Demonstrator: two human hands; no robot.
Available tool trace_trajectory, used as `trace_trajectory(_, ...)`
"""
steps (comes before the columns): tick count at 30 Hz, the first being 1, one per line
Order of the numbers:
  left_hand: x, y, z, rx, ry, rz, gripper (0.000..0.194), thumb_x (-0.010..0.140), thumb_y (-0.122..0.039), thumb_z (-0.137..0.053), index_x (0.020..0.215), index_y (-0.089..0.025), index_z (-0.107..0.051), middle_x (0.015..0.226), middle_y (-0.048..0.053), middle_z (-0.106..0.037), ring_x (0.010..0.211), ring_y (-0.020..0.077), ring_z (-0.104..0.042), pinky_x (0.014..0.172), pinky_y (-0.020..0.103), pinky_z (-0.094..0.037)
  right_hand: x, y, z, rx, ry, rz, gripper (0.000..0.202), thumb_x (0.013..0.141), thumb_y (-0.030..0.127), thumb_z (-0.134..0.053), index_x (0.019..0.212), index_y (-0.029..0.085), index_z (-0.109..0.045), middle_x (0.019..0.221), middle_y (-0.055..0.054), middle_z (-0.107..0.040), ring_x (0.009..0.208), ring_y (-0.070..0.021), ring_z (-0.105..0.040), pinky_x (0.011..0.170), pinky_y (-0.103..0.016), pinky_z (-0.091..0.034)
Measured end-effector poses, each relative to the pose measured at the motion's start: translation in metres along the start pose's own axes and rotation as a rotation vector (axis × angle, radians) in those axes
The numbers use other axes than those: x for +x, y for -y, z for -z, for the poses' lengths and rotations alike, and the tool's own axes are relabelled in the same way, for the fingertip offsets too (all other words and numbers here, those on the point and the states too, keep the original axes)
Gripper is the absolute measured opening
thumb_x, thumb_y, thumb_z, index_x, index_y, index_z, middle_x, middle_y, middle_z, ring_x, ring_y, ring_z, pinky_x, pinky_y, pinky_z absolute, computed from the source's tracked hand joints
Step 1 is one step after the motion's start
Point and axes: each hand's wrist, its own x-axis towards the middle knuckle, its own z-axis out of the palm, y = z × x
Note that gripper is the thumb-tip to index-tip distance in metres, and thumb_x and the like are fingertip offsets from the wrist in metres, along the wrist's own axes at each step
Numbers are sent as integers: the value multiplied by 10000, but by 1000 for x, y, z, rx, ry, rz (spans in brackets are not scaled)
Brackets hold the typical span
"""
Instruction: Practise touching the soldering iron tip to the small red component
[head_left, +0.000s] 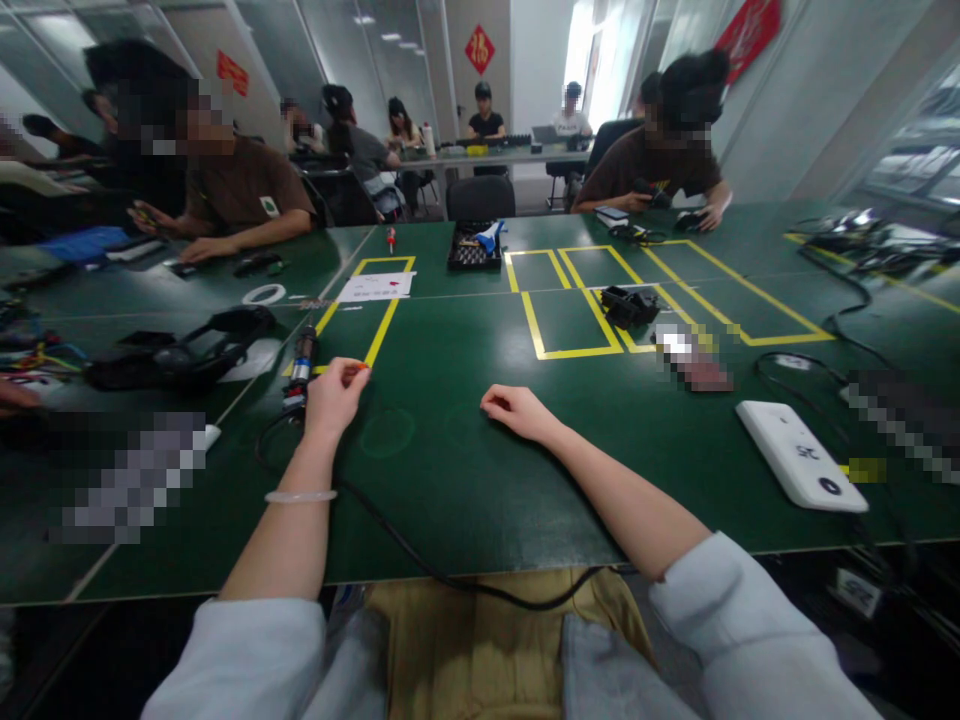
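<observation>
My left hand (341,395) is above the table's left side with its fingers pinched together. A small orange piece (362,366) shows at the fingertips; its kind cannot be made out. Just left of that hand lies a dark cylindrical tool (303,355) with a blue and silver band. My right hand (517,412) rests at the middle of the green table (442,480), thumb and fingers curled together, and no object shows in it. A black cable (420,565) runs from near the left wrist across the table's front edge.
Yellow tape outlines (581,354) mark the tabletop, with a black device (628,306) on them. A black tray (474,248) stands farther back. A white power bank (801,455) lies at right, a black headset strap (187,350) at left. Two co-workers sit across the table.
</observation>
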Motion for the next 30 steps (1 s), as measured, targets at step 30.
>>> trace_trajectory(30, -67, -114, -48, -244, 570, -438, 218, 894, -348, -524, 1082, -243, -554, 983, 21, -682, 900, 184, -644, 817, 308, -478, 1, 3, -2, 176, 83, -52, 312, 947, 403, -483, 832, 148, -622, 692, -5, -658, 631, -109, -566, 634, -221, -402)
